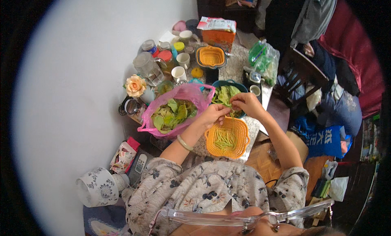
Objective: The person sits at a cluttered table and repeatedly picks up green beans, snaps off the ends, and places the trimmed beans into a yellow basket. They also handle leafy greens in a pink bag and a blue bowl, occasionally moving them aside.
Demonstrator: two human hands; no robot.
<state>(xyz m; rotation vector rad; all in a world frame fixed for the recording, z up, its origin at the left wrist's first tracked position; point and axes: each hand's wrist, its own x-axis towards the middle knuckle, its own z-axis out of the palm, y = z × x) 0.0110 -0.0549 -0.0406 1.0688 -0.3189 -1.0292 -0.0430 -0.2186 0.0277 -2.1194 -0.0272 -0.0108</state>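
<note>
My left hand (217,114) and my right hand (248,104) meet in front of me, fingertips pinching a piece of leafy green (226,105). Partly hidden behind them is a dark teal basket (243,87) with loose green leaves inside. Closer to my body, a yellow plastic basket (244,129) holds several thin green stem pieces (225,139). Left of my left hand, a pink plastic bag (195,95) lies open, full of leafy greens (172,115). My left forearm passes along its right side.
Glass jug (148,68), white mugs (178,74), jars and an artificial rose (136,85) crowd the wall side. Farther back are nested baskets (210,56) and an orange box (217,37). A small teapot (254,77) and cup (255,90) stand to the right, near a wooden chair (305,74).
</note>
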